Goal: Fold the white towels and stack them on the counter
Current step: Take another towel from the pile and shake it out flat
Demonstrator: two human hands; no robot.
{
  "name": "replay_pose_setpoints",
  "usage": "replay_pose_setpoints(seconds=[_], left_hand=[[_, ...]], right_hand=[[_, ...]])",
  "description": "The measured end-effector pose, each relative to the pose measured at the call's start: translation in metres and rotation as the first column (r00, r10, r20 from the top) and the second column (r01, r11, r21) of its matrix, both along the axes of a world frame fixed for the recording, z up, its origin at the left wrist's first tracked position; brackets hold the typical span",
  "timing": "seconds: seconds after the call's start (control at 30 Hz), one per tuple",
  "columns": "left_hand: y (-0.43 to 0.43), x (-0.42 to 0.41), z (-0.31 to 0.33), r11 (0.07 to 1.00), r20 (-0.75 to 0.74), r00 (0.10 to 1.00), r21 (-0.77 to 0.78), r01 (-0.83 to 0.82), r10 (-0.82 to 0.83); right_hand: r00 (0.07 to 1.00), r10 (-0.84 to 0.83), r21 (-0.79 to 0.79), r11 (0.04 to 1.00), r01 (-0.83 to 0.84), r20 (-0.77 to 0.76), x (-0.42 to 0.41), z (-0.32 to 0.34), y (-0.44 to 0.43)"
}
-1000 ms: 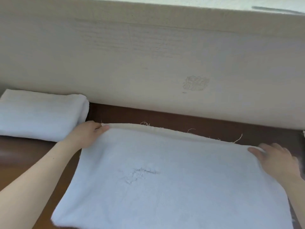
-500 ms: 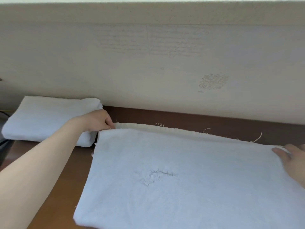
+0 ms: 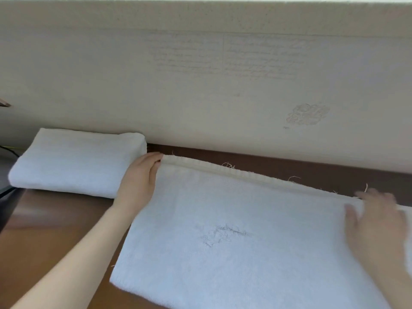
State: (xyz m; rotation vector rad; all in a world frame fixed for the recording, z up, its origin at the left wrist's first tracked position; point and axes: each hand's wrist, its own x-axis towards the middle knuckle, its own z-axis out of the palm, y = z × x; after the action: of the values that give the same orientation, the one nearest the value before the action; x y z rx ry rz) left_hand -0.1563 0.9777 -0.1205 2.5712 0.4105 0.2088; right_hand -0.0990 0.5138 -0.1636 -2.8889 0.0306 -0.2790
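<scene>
A white towel [image 3: 234,230] lies spread flat on the brown counter [image 3: 44,237], with a frayed hem along its far edge and a grey smudge near its middle. My left hand [image 3: 139,181] pinches the towel's far left corner between thumb and fingers. My right hand [image 3: 376,221], blurred by motion, lies with spread fingers on the towel near its far right corner. A folded white towel [image 3: 75,160] sits on the counter at the far left, just beside my left hand.
A beige wall [image 3: 200,85] rises directly behind the counter, with faint script and a small emblem pattern. A dark object [image 3: 9,201] shows at the left edge of the counter.
The view shifted so towel and stack sit further right. My right hand let go of the far right corner and now lies spread on the cloth. My left hand keeps its corner.
</scene>
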Motion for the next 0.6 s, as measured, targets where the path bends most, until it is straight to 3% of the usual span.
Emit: replay_pose_setpoints(seconds=[0.07, 0.17, 0.33, 0.47, 0.53, 0.6], left_hand=[[-0.013, -0.043, -0.007, 0.989, 0.017, 0.995, -0.107, -0.098, 0.101], [-0.025, -0.105, -0.024, 0.944, -0.12, 0.953, -0.152, -0.294, 0.278], [-0.035, -0.14, -0.026, 0.81, -0.317, 0.805, -0.152, -0.566, 0.502], [-0.032, -0.125, -0.017, 0.733, -0.502, 0.744, -0.278, -0.621, 0.44], [-0.024, -0.118, -0.012, 0.67, -0.569, 0.761, -0.436, -0.601, 0.311], [-0.024, -0.117, -0.007, 0.677, -0.571, 0.796, -0.507, -0.534, 0.2]], right_hand=[[0.985, 0.147, 0.104, 0.985, -0.138, -0.092, -0.027, 0.0, 0.059], [0.909, 0.37, 0.196, 0.922, -0.334, -0.191, -0.064, -0.003, 0.15], [0.825, 0.498, 0.093, 0.866, -0.492, -0.268, -0.072, -0.013, 0.246], [0.797, 0.482, -0.029, 0.849, -0.527, -0.364, -0.062, -0.027, 0.265], [0.802, 0.467, -0.036, 0.856, -0.516, -0.372, -0.062, -0.027, 0.265], [0.796, 0.47, -0.048, 0.85, -0.525, -0.382, -0.063, -0.027, 0.265]])
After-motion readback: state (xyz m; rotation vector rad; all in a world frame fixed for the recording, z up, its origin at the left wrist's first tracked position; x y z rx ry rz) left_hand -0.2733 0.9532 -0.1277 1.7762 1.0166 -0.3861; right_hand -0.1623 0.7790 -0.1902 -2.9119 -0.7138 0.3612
